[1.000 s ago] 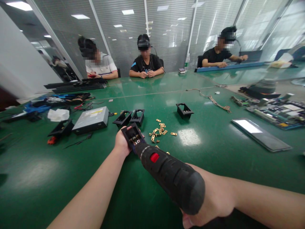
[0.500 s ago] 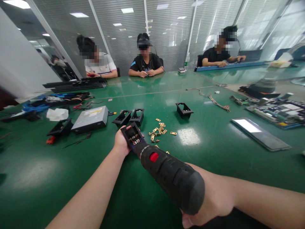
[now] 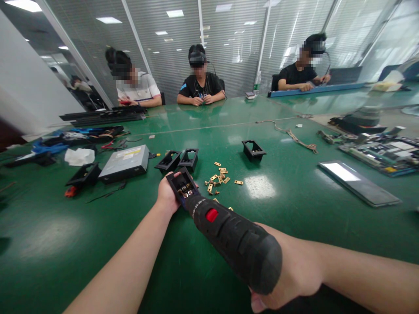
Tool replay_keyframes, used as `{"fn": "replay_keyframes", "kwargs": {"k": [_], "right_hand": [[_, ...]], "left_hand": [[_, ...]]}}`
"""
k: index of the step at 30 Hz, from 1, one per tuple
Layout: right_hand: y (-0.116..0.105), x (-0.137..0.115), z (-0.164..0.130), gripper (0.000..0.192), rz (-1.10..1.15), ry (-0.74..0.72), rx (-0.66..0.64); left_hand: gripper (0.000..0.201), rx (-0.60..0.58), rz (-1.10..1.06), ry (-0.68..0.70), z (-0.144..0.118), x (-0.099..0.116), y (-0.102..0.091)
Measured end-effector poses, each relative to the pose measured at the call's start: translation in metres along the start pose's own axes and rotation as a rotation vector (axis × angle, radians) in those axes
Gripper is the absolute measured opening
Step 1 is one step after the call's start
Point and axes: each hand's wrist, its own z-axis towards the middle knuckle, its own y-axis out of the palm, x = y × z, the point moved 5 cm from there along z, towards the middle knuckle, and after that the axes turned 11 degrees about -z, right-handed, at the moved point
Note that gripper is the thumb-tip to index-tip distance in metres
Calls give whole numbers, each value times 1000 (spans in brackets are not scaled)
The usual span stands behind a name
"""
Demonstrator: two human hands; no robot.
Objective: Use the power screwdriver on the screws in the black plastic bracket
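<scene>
My left hand (image 3: 167, 194) is closed around a black plastic frame (image 3: 178, 179), tilted up off the table, with small brass metal parts inside it. In my right hand (image 3: 278, 266) is a black cordless drill (image 3: 235, 237) with a red switch on top. Its nose points into the lower end of the frame; the tip is hidden there. Most of my right hand's fingers are behind the drill body. Beyond the drill lie several small brass plates (image 3: 227, 180) and screws, loose on the green table (image 3: 108, 244).
Two more black frames (image 3: 189, 160) stand behind my left hand, another black frame (image 3: 253, 150) farther right. To the left are a silver disc drive (image 3: 126, 163) and crumpled tissue (image 3: 79, 156). A dark flat panel (image 3: 358, 183) and circuit boards (image 3: 386, 150) lie right. Three people sit opposite.
My hands, the frame and the drill hold nearly the same position. Across the table, the person at the right has shifted a raised hand slightly.
</scene>
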Motion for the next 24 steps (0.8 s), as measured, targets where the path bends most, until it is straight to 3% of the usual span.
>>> {"fn": "replay_keyframes", "kwargs": {"k": [10,14,20,24], "right_hand": [[-1,-2,0,48,-35,-50,6],[-2,-7,-2,47,-28,-8,-4],[-6,-17,-2,81,-1,17,45],[-4,-12,-1,67,-6,57,12]], "left_hand": [[24,-2,3,6,1,0,0],[23,6,14,9,0,0,1],[25,3,-7,13,2,0,-1],[24,7,-5,-2,2,0,-1]]}}
